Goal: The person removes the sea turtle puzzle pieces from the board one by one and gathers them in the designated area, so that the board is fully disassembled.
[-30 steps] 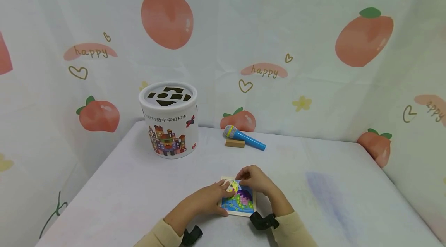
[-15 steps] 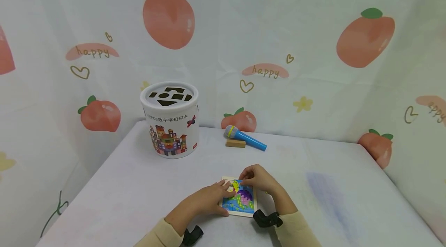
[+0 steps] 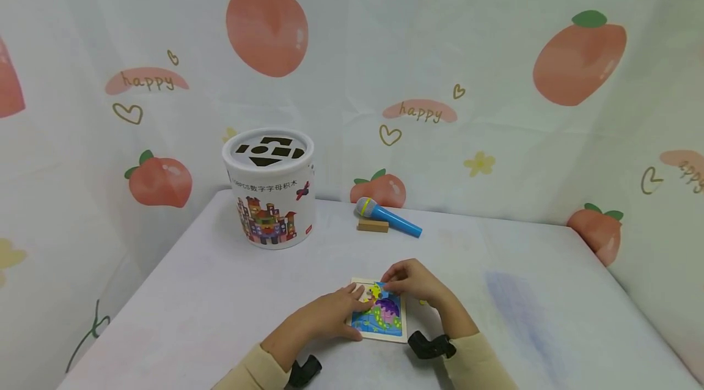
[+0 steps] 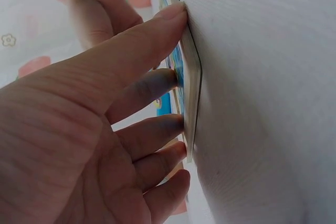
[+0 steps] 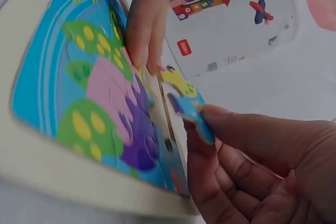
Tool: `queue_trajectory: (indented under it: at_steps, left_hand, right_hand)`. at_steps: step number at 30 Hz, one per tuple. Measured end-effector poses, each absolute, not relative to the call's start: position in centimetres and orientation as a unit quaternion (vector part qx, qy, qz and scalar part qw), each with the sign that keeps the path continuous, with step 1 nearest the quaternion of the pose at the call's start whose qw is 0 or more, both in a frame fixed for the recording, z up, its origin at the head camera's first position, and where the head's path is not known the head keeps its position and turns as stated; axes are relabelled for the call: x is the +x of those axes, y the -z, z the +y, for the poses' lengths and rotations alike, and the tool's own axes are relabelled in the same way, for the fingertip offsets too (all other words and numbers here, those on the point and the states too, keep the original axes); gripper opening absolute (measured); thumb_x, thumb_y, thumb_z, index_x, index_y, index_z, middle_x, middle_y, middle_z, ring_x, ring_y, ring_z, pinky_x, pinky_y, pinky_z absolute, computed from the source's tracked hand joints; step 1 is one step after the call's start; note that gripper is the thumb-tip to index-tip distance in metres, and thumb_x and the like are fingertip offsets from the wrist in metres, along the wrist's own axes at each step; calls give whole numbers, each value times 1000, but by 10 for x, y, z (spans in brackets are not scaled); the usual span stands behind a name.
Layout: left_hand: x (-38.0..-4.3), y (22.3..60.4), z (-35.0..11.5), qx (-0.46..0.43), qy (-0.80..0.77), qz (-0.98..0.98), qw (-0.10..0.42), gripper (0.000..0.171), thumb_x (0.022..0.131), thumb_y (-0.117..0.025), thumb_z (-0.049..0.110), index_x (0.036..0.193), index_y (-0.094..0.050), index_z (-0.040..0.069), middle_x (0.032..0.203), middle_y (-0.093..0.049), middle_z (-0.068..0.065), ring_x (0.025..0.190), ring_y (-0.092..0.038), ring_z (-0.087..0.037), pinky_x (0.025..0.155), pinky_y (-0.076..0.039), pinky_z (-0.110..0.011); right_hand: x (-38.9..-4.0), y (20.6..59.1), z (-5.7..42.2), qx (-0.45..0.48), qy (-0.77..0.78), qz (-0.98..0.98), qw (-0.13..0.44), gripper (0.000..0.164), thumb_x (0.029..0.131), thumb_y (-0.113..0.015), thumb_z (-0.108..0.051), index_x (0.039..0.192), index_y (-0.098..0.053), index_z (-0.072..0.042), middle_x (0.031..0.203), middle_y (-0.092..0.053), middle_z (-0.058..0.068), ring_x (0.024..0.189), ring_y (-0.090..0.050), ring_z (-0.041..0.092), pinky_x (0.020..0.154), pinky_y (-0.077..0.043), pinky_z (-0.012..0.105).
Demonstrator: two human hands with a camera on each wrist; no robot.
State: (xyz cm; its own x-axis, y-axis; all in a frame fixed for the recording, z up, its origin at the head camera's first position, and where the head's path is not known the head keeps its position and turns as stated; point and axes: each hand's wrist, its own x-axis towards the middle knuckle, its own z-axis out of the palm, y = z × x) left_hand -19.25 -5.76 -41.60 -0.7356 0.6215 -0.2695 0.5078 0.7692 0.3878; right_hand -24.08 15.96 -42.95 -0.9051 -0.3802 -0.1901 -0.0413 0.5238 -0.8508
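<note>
A jigsaw puzzle [image 3: 379,320] in a pale wooden frame lies on the table, its picture blue, green, pink and purple. My left hand [image 3: 327,315] rests at its left side, fingers spread over the picture and the thumb [image 4: 170,17] at the frame's edge. Between thumb and index finger, my right hand [image 3: 415,283] pinches a blue and yellow puzzle piece [image 5: 195,109] at the upper right of the picture. Bare wood [image 5: 158,100] shows in the frame beside this piece. In the head view the right fingers mostly hide the piece.
A white lidded bucket [image 3: 269,194] with shaped holes in its top stands at the back left. Behind the puzzle lie a blue toy microphone [image 3: 393,219] and a small brown wooden block [image 3: 373,226]. A patterned cloth [image 3: 341,72] hangs along the back.
My right hand has shifted slightly to the right across the puzzle's upper edge, still pinching the piece. My left hand stays in place on the puzzle.
</note>
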Motion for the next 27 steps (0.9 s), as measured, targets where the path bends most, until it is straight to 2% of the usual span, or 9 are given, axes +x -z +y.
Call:
queue_trajectory:
  at_steps: [5,15,27]
  left_hand:
    - [-193,416,-57,303,-142,921,200,59,79,-70,41,134,-51,29,149,-37,-4,140,-30,-25,107,-37,-46]
    - [-192,416,-57,308,-131,921,199,60,80,-69,41,136,-49,29,150,-35,-6,141,-28,-26,108,-35,-46]
    - [-191,415,-58,309,-133,920,200,60,81,-69,40,136,-48,29,151,-34,-6,142,-27,-25,110,-34,-45]
  right_hand:
    - [-239,427,172,-110,469,860,169,20,85,-68,-17,97,-68,0,84,-70,5,71,-60,12,69,-53,27]
    - [-233,426,195,-87,459,871,152,19,86,-66,-17,97,-69,-2,84,-67,3,72,-54,13,68,-49,25]
    - [-227,426,226,-78,454,877,135,20,86,-65,-15,97,-67,1,84,-68,5,72,-57,14,66,-50,25]
